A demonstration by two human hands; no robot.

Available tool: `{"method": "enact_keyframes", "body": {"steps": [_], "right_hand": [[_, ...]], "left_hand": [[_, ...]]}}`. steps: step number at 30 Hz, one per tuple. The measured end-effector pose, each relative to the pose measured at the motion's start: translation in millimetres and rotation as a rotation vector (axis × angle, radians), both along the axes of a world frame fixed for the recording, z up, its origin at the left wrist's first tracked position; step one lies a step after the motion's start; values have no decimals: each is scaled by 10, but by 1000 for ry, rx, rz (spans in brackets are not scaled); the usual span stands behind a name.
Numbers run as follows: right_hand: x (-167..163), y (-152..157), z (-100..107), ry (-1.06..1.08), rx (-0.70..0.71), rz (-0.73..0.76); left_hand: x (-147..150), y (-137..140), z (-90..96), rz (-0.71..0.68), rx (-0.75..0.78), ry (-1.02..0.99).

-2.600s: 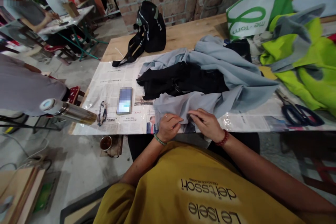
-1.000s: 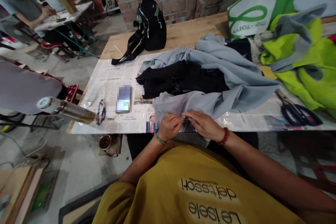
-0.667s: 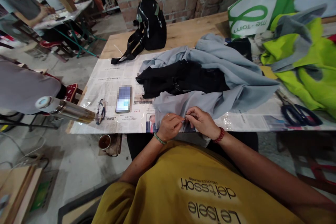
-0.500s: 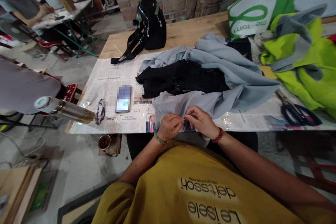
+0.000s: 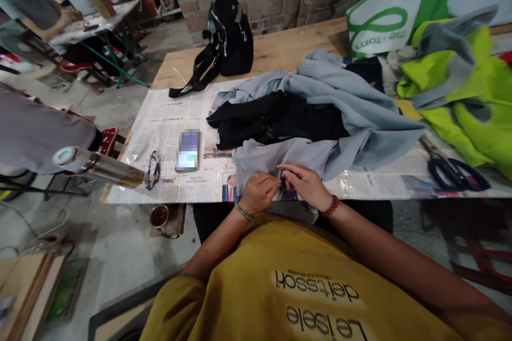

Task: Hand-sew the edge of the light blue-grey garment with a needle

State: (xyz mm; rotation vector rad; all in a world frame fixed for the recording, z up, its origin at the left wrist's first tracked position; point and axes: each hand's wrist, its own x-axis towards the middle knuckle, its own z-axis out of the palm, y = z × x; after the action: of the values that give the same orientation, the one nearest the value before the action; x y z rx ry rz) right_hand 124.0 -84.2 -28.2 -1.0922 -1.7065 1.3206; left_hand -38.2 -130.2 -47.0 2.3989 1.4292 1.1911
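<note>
My left hand [image 5: 260,192], with a green beaded bracelet, is closed in a pinch at the table's front edge. Between its fingertips is something small that I cannot make out. Just to its right, my right hand [image 5: 307,185], wearing a red bracelet, has its fingers bent toward the same spot, fingertips close together; what they hold is too small to tell. Beyond both hands lies a crumpled grey garment [image 5: 372,149]. A black piece of clothing [image 5: 276,120] rests on top of it.
Newspaper [image 5: 160,112] covers the wooden table. On it are a phone [image 5: 188,150], eyeglasses [image 5: 152,170], a steel flask [image 5: 100,166] and large scissors [image 5: 456,173]. Farther back stand a black bag [image 5: 230,34], a white-green bag [image 5: 396,10] and yellow-green clothing [image 5: 476,101]. Other people sit at left.
My right hand's fingers have straightened somewhat and shifted slightly up, away from the left fingertips. My left hand has stayed almost still.
</note>
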Motion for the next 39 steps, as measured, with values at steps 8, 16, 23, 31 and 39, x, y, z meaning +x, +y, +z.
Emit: {"method": "enact_keyframes", "body": {"steps": [8,16,23,31,39], "right_hand": [[-81,-39,-26,219,-193,-76],[-123,-54,-82,283,-260,-148],[-123,-67,-62,238,-245,-178],[-87,-28,-107,152,-194,-124],[-60,26,-54,84,-255,-67]], "left_hand": [[1,3,-16,19,33,-24],[0,-2,-9,17,28,-19],[-3,-4,-11,19,39,-16],[-2,-6,-34,10,16,-8],[-5,-6,-16,6,31,-15]]}}
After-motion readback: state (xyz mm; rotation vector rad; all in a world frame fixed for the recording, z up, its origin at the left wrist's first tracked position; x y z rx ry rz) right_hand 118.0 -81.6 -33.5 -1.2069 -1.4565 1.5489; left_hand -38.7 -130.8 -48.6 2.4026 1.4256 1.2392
